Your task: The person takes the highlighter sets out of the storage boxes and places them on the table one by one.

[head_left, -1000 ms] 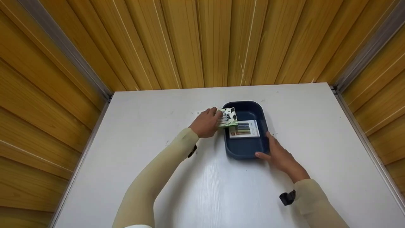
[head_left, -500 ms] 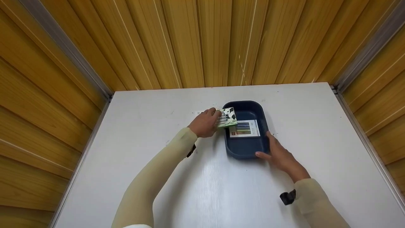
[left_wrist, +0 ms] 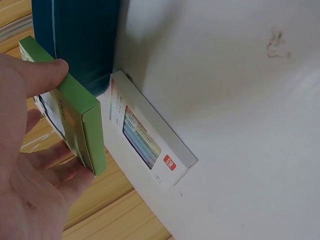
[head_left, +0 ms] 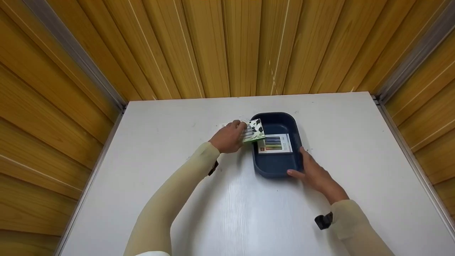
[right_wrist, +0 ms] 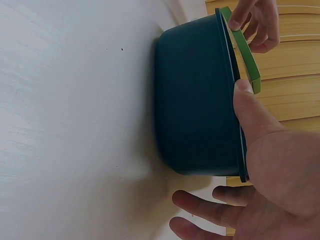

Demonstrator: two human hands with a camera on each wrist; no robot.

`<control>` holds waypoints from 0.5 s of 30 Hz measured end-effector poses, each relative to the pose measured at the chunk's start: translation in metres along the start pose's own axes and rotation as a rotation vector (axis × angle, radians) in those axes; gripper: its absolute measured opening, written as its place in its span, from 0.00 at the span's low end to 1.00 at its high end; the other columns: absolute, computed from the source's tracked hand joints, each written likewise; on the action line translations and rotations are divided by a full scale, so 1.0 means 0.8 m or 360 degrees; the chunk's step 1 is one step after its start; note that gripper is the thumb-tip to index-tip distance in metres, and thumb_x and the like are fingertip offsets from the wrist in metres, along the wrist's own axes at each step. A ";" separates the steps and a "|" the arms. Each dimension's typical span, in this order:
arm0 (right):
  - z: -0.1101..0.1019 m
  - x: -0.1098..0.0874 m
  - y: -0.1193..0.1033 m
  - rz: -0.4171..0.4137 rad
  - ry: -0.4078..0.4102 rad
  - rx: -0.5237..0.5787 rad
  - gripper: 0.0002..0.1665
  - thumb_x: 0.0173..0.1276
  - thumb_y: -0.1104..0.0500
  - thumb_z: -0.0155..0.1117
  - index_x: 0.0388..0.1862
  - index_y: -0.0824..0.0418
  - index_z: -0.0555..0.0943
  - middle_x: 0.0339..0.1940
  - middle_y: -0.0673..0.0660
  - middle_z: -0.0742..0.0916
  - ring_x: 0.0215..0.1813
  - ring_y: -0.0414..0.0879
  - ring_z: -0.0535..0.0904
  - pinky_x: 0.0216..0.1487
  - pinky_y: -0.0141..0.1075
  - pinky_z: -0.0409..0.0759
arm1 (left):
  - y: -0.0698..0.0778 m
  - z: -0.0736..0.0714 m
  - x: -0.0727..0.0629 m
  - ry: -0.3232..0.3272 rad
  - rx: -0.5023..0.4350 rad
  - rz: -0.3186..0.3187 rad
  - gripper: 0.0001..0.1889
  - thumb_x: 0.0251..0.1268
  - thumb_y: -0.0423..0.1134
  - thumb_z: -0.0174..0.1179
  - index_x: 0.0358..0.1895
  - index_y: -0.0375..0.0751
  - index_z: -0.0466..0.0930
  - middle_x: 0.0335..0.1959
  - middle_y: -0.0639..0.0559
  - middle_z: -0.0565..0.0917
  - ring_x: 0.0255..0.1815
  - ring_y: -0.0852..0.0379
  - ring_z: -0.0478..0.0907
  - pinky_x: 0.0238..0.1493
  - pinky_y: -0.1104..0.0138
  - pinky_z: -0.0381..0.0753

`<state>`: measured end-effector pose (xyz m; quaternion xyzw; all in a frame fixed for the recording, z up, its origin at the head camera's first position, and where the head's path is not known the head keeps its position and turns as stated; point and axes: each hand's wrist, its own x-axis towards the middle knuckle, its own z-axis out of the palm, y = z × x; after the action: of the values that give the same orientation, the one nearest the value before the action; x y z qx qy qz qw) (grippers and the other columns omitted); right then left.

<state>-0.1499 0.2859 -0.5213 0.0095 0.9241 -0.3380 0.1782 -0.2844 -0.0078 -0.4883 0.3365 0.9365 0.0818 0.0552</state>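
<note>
My left hand [head_left: 227,138] holds a flat box of pens [head_left: 255,130] by its edges, thumb on one side and fingers on the other. The box has green sides [left_wrist: 80,92] and a black-and-white patterned front, and it overlaps the left rim of a dark blue bin [head_left: 277,167]. Inside the bin lies a white box of coloured pens [head_left: 274,144]. My right hand [head_left: 314,176] rests at the bin's near right corner, its thumb [right_wrist: 245,87] on the rim and other fingers spread outside the wall.
Another white box with a coloured window [left_wrist: 145,135] lies on the white table [left_wrist: 240,135] beside the bin, mostly hidden under my left hand in the head view. Wood-patterned panels [head_left: 241,49] wall in the table behind and at both sides.
My left hand has drifted slightly left with the green box, which is a little more tilted. The right hand and the bin stay in place.
</note>
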 end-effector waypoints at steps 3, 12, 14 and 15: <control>-0.001 0.000 0.000 0.0003 0.0001 0.0000 0.66 0.63 0.34 0.61 0.78 0.61 0.31 0.79 0.70 0.45 0.77 0.70 0.44 0.72 0.66 0.50 | -0.002 -0.002 -0.001 -0.0018 -0.0024 -0.0012 0.30 0.61 0.42 0.63 0.64 0.47 0.59 0.63 0.42 0.69 0.59 0.47 0.73 0.61 0.55 0.76; 0.002 0.000 0.000 0.0005 0.0003 0.0011 0.66 0.63 0.34 0.61 0.78 0.60 0.31 0.79 0.70 0.45 0.77 0.70 0.44 0.72 0.66 0.50 | -0.006 -0.002 -0.004 -0.0022 -0.0059 -0.0045 0.30 0.61 0.40 0.63 0.64 0.47 0.60 0.65 0.42 0.68 0.62 0.48 0.72 0.64 0.57 0.73; 0.001 0.000 0.000 0.0009 0.0004 0.0013 0.66 0.63 0.34 0.62 0.78 0.60 0.30 0.79 0.70 0.45 0.77 0.70 0.44 0.72 0.66 0.50 | -0.007 -0.001 -0.005 -0.0032 -0.0058 -0.0058 0.30 0.62 0.40 0.63 0.64 0.47 0.59 0.66 0.42 0.67 0.63 0.48 0.72 0.65 0.57 0.73; 0.001 0.000 0.000 0.0009 0.0004 0.0008 0.66 0.63 0.34 0.61 0.78 0.60 0.30 0.79 0.70 0.45 0.77 0.70 0.44 0.71 0.66 0.50 | -0.007 -0.001 -0.005 -0.0037 -0.0061 -0.0065 0.30 0.62 0.40 0.62 0.64 0.47 0.59 0.66 0.42 0.67 0.63 0.48 0.71 0.65 0.57 0.73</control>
<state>-0.1496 0.2854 -0.5221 0.0130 0.9234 -0.3399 0.1780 -0.2850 -0.0149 -0.4883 0.3171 0.9407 0.0947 0.0740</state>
